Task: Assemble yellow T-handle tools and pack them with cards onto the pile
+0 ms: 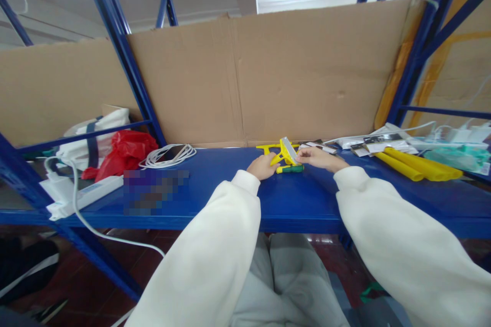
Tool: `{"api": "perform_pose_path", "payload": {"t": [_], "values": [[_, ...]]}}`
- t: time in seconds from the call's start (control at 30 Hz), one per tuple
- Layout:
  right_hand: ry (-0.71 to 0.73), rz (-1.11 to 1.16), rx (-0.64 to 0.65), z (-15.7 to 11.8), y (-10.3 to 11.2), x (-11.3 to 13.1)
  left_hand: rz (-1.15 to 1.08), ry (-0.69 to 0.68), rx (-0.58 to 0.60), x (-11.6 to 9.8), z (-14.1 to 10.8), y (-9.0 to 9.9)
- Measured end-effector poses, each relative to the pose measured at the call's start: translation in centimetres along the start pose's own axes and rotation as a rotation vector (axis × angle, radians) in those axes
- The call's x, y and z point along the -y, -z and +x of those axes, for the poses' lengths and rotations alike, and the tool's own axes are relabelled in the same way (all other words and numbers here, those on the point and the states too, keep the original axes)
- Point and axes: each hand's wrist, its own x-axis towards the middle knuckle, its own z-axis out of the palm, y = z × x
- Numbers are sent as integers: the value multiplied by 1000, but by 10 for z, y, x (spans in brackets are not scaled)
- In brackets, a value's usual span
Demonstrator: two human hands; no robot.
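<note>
While the left hand (262, 166) closes round the handle of a yellow scraper (286, 152) in the head view, the right hand (317, 158) meets the tool from the other side, its fingertips drawn close together at the edge of the pale, flat head. Whether those fingertips pinch that edge or only touch it, I cannot tell. The scraper is thus between the two hands, tilted, with its head up. Just below the grip, a green-and-yellow screwdriver (290, 169) lies on the blue tabletop (299, 207); just behind the grip is another yellow piece (262, 147), partly hidden. To the right of the grip, beyond the right hand, are flat packets (387, 144) and yellow tubes (406, 165). Well left of the grip lie a coiled white cable (169, 157), a red plastic bag (128, 152) and a white power strip (90, 196). Behind the grip stands a cardboard panel (307, 71).
</note>
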Motion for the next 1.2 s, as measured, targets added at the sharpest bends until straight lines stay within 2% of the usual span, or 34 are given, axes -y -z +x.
{"api": "perform_pose_path", "payload": {"t": [0.37,0.63,0.9,1.07,1.2], "values": [[-38,-75,63,-5,6,3,1,7,-3,-1,-1,0],[-70,-54,-15,-7,2,11,-48,-17,-20,0,-1,0],[-138,72,-7,-13,-2,27,-85,-41,-23,-2,-1,0],[-135,94,-12,-11,-4,24,-97,-91,41,-7,-4,3],[-151,96,-31,-8,-7,20,-17,-72,36,-13,-8,5]]}}
